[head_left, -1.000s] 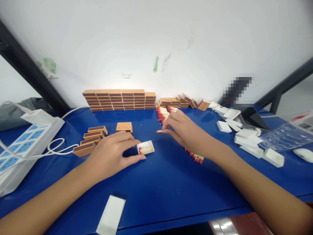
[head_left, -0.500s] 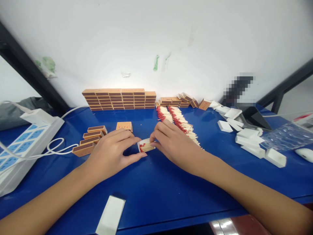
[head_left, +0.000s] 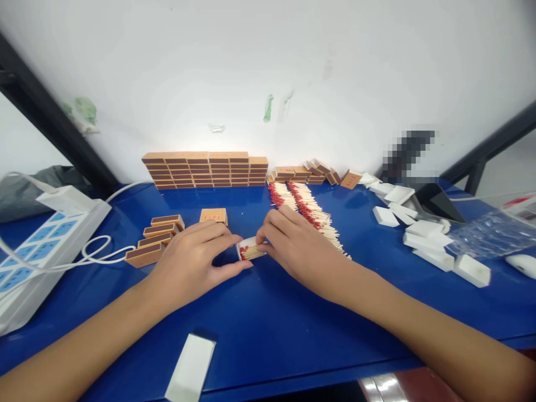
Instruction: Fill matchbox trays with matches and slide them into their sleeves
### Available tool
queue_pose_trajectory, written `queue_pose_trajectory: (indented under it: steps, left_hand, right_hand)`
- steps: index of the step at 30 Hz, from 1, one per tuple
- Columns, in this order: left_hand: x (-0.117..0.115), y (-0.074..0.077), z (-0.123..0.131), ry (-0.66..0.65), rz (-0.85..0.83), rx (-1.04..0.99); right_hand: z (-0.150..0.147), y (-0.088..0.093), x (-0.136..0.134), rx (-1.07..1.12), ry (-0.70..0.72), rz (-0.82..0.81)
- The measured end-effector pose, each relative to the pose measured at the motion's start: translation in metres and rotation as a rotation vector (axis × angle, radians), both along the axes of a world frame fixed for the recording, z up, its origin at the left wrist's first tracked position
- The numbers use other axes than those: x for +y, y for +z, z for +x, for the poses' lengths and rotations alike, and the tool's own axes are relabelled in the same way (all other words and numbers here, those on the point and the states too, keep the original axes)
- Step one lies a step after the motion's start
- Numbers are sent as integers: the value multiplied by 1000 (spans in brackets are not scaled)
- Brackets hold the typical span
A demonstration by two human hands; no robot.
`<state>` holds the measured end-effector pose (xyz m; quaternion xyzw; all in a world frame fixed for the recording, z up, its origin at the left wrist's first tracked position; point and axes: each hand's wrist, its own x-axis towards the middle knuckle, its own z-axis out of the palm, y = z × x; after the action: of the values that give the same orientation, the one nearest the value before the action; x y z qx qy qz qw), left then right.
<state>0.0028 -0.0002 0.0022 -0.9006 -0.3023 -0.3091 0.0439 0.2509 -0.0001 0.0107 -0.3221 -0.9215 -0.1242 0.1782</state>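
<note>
A small white matchbox tray [head_left: 238, 252] lies on the blue table between my hands, with red-headed matches [head_left: 250, 252] inside. My left hand [head_left: 195, 257] grips the tray's left end between thumb and index finger. At the right end, the bent fingers of my right hand [head_left: 288, 240] press on the matches in the tray; their tips are partly hidden. An orange matchbox [head_left: 213, 215] sits just behind my left hand. Beyond my right hand, two rows of loose matches [head_left: 307, 204] run back toward the wall.
Stacked matchboxes [head_left: 205, 170] stand along the wall. More matchboxes [head_left: 157, 237] lean in a row at left, near a white power strip [head_left: 54, 245]. White trays [head_left: 422, 234] are scattered at right beside clear plastic packaging [head_left: 494, 231]. A white box [head_left: 191, 365] lies at the front edge.
Almost nothing differs. Both hands keep their places at the tray, and the whole view has shifted very slightly.
</note>
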Motion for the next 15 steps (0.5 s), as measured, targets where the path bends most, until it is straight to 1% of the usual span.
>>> queue_pose_trajectory:
  steps: [4, 9, 12, 15]
  left_hand:
    - [-1, 1, 1, -3, -1, -5]
    - [-2, 2, 2, -8, -8, -12]
    - [-2, 2, 2, -16, -8, -10]
    - [-1, 1, 1, -19, -20, -5]
  right_hand:
    - [-2, -2, 0, -66, -17, -16]
    - [-6, -4, -3, -75, -36, -36]
    - [-6, -1, -6, -17, -1, -80]
    - [3, 6, -1, 109, 44, -149]
